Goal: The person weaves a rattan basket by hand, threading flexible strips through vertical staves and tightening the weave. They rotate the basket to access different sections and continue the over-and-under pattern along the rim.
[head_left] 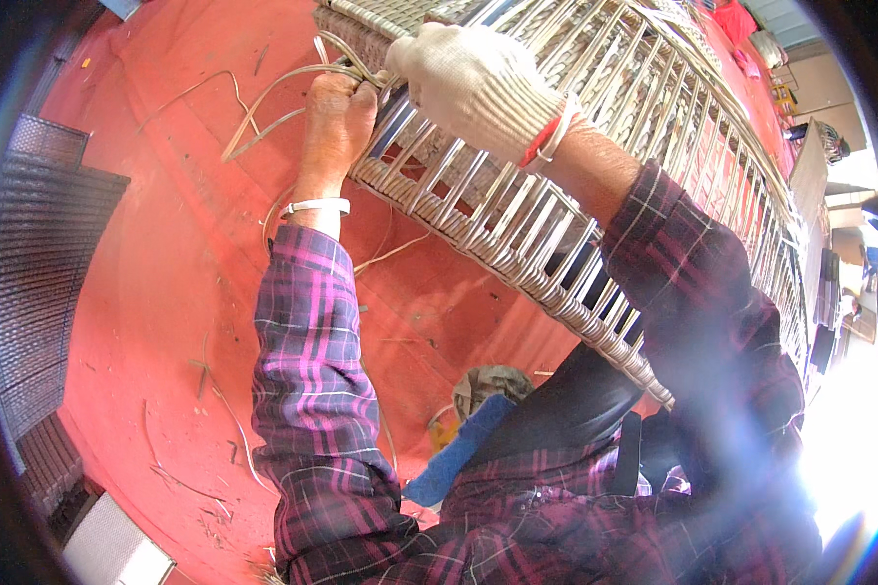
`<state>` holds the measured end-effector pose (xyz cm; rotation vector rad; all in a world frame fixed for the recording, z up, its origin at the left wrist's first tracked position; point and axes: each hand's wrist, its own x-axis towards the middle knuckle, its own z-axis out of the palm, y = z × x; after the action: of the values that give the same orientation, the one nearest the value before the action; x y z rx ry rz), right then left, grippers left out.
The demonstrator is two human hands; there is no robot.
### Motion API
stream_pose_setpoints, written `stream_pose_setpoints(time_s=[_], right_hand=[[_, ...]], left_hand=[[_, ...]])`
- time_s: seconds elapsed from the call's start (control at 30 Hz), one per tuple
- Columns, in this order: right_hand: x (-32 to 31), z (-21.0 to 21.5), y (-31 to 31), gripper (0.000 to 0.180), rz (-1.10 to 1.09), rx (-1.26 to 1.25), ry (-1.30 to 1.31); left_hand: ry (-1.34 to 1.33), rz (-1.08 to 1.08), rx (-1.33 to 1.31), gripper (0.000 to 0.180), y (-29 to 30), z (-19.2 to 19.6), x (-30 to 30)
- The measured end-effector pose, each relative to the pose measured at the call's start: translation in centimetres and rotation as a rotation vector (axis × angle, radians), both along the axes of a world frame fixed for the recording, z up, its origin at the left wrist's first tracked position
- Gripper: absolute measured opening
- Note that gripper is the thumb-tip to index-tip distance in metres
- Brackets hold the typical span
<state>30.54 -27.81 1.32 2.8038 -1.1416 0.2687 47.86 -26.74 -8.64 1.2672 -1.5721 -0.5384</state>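
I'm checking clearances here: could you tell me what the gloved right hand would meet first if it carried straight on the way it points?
Most likely the bare left hand, just beyond the right hand at the wicker frame; depth is unclear.

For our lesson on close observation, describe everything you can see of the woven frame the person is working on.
The woven frame is a large, pale grey-white wicker panel, seemingly plastic strips wrapped over rods, with open slots between upright bars. It slants across the red floor from top centre to lower right. The bare left hand grips its edge and loose strips; the gloved right hand presses on top.
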Motion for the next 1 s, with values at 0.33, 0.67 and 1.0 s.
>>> stream_pose_setpoints(time_s=[0.33,0.67,1.0], right_hand=[[-1.5,-2.1,-1.6,0.009,0.168,0.247,-0.53],[-0.7,-2.3,-0.1,0.011,0.018,0.361,-0.727],[0.0,-2.4,-1.3,0.008,0.078,0.387,-0.696]], left_hand=[[0.022,0.106,0.075,0.031,1.0,0.9,-1.0],[-0.036,0.071,0.029,0.024,0.1,-0.1,-0.3],[0.022,0.016,0.047,0.02,1.1,1.1,-0.6]])
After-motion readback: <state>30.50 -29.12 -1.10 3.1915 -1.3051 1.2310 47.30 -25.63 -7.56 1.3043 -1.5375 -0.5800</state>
